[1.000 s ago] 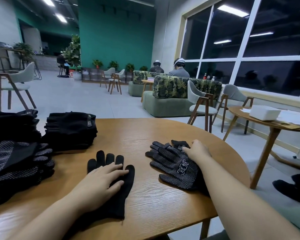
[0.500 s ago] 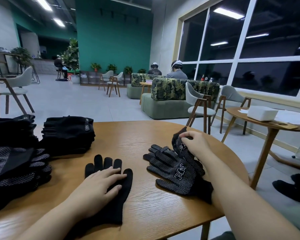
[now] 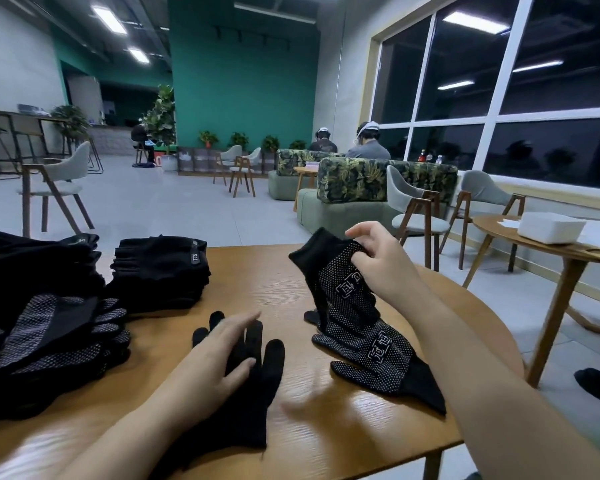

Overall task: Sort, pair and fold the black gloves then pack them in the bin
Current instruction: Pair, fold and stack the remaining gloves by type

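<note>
My right hand (image 3: pixel 378 261) pinches a black dotted glove (image 3: pixel 340 282) and holds it lifted above the round wooden table (image 3: pixel 257 282), cuff up. Under it a second dotted glove (image 3: pixel 371 358) lies flat near the table's right edge. My left hand (image 3: pixel 215 355) rests with straight fingers on a plain black glove (image 3: pixel 253 393) at the front middle. A pile of dotted gloves (image 3: pixel 49 334) sits at the left. A stack of folded plain black gloves (image 3: pixel 160 271) stands behind it. No bin is in view.
A second wooden table (image 3: pixel 568 251) with a white box (image 3: pixel 551 226) stands to the right. Chairs (image 3: pixel 416 216) and a leaf-patterned sofa (image 3: pixel 371 188) are beyond the far edge. People sit in the background. Another dark pile (image 3: pixel 25 258) lies at the far left.
My right hand has picked the top dotted glove off its partner and raised it. My left hand has stayed on the plain glove, its fingers slightly lifted and spread.
</note>
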`<action>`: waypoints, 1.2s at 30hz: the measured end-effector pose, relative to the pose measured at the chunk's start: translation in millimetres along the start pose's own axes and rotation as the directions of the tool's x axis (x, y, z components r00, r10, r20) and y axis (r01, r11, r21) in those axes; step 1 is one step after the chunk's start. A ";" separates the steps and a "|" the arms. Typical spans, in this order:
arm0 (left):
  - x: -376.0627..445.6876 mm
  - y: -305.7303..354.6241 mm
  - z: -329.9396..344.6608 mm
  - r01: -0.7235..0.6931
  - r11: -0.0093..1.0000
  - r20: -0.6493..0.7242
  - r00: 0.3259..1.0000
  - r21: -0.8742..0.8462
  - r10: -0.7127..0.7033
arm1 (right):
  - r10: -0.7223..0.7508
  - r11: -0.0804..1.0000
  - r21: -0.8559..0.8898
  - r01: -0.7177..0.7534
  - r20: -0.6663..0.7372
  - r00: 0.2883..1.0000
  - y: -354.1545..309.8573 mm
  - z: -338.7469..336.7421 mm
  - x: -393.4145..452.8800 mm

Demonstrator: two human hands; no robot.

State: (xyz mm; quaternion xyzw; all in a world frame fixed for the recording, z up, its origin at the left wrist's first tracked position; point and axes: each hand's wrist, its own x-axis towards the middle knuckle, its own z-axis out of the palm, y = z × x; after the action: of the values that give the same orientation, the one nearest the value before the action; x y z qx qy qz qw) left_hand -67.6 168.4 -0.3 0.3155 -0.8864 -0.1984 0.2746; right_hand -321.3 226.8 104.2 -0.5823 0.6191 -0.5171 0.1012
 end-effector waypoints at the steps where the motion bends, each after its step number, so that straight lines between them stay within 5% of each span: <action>1: 2.1 1.4 -3.4 -0.012 0.999 -0.068 0.998 -0.040 0.009 | -0.015 1.000 0.013 0.015 0.025 1.000 -4.8 3.9 -0.9; 5: 17.1 11.3 -22.2 -0.097 0.987 -0.280 0.958 -0.126 0.058 | -0.089 0.994 0.079 0.081 0.109 0.990 -24.0 23.1 -6.7; 13: 16.7 19.8 -43.0 -0.198 0.948 -0.295 0.948 -0.247 0.121 | -0.139 0.988 0.100 0.114 0.297 0.945 -43.0 60.8 -21.3; 21: -0.8 23.2 -47.7 -0.231 0.953 -0.461 0.879 -0.195 0.119 | -0.141 0.987 -0.036 0.155 0.254 0.957 -48.1 79.0 -28.2; 28: 4.1 33.4 -64.7 -0.156 0.961 -0.561 0.786 0.228 0.260 | -0.202 0.976 -0.041 0.212 0.170 0.964 -59.3 76.7 -51.2; 36: 9.4 48.6 -71.2 -0.064 0.892 -0.497 0.811 0.447 0.307 | -0.255 0.931 -0.188 0.312 0.276 0.927 -54.6 77.5 -59.1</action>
State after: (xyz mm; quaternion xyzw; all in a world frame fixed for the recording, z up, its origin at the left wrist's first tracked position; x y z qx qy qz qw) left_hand -52.0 184.6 83.5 0.3194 -0.8161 0.1207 0.4662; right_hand -213.4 246.7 83.0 -0.7335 0.5657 -0.3752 0.0337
